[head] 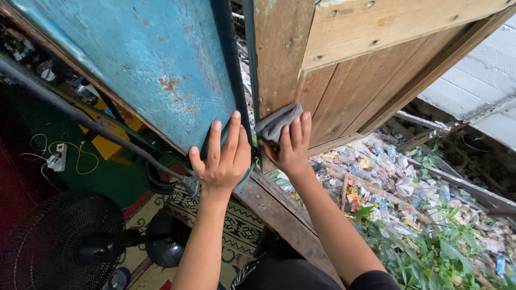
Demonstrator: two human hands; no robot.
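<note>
While my left hand [221,158] lies flat and open, fingers spread, against the lower edge of the blue-painted metal door panel [145,59], my right hand [290,147] is closed around a crumpled grey cloth [277,122] and presses it to the weathered brown plank door [344,80]. I see the cloth bunched into a soft wad at the fingertips, touching the wood just beside the narrow dark gap between the two panels. The blue surface looks smooth but chipped, with orange rust flecks showing through the paint. The planks are rough and grainy, studded with nail heads, and a paler board crosses them at a slant. Below my arms runs a worn wooden threshold beam [279,212]. To its left sits a patterned woven mat [236,220] and a black round-grilled floor fan [59,241]. To the right, scattered plastic litter [387,177] lies among green weeds [430,252].
</note>
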